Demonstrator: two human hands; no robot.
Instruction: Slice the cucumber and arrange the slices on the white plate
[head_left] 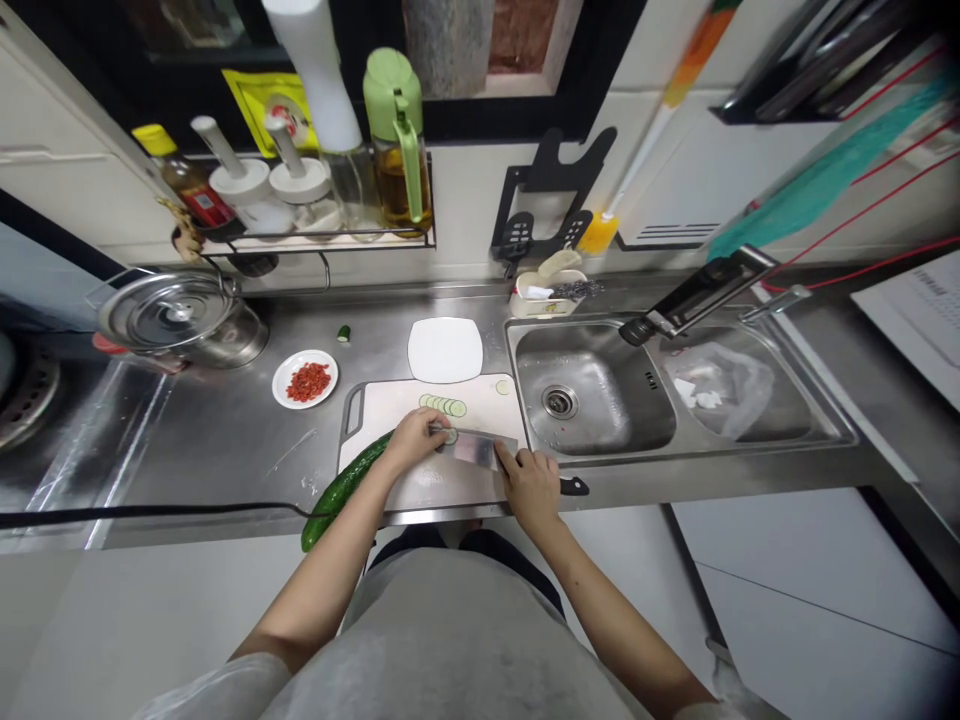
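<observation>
A long green cucumber [346,490] runs from the counter's front edge onto the white cutting board [450,487], passing under my left wrist. My left hand [411,440] is closed over its cut end, fingertips bent beside the blade. In my right hand [531,488] is a kitchen knife [474,448], gripped with the index finger laid along the blade; its black handle end sticks out to the right. The blade stands at the cucumber's pale cut face. Overlapping cucumber slices [442,405] lie in a row just beyond, and a single slice [502,387] rests near the board's far right corner.
A white square plate [445,350] touches the board's far edge. To the left are a small plate [282,385] of chopped red pieces, a cucumber stub [343,333] and a lidded steel pot [225,335]. A double sink [600,385] adjoins on the right. Condiments stand on a rack [322,240].
</observation>
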